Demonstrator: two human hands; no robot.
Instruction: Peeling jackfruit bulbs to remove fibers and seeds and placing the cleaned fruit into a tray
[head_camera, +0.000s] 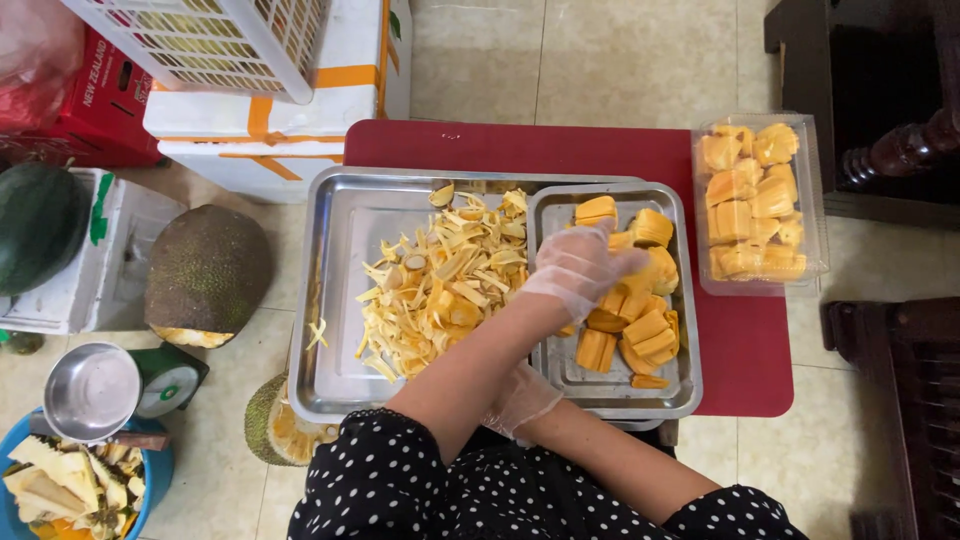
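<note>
My left hand, in a clear glove, reaches across to the small steel tray and curls its fingers over a yellow jackfruit pod on the pile of pods. My right hand, also gloved, lies under my left forearm at the front rim of the large steel tray. Its fingers are mostly hidden. A heap of pale jackfruit strands fills the middle of the large tray. A clear plastic box filled with pods stands to the right on the red table.
On the floor at left are a cut jackfruit, another cut piece, a green scale with a steel bowl, a blue tub of rind and white foam boxes. Dark wooden furniture stands at right.
</note>
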